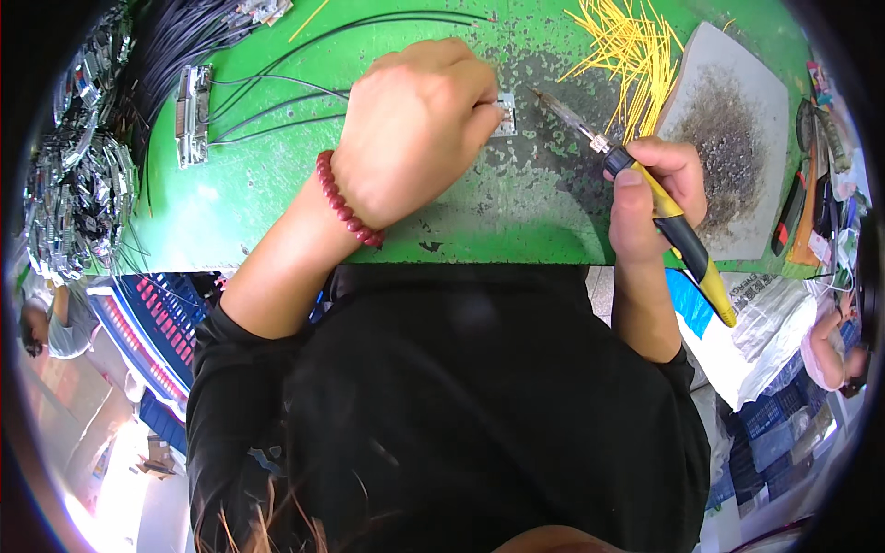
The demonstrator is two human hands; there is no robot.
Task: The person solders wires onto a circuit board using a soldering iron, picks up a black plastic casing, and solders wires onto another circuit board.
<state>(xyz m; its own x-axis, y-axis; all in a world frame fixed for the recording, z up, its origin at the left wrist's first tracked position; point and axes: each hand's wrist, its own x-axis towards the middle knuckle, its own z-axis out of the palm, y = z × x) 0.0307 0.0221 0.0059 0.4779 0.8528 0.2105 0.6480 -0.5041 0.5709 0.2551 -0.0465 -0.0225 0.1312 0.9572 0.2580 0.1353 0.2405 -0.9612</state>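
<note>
soldering iron (680, 232): yellow and black | tabletop (230, 205): mottled green | wires (631, 55): yellow | cable bundle (175, 41): black | bracelet (337, 205): maroon

Left hand (419, 124) just left of the soldering iron (671, 221) tip, back of hand up, fingers curled under, thumb tip near bent index finger; grip underneath hidden. Left forearm (286, 267) bare, slants up toward iron tip, elbow bent. Right hand (636, 226) closed around the iron's grip pen-style, thumb on its near side, fingers on its far side. Right forearm (644, 309) bare, near-vertical, left of iron's rear end.
</note>
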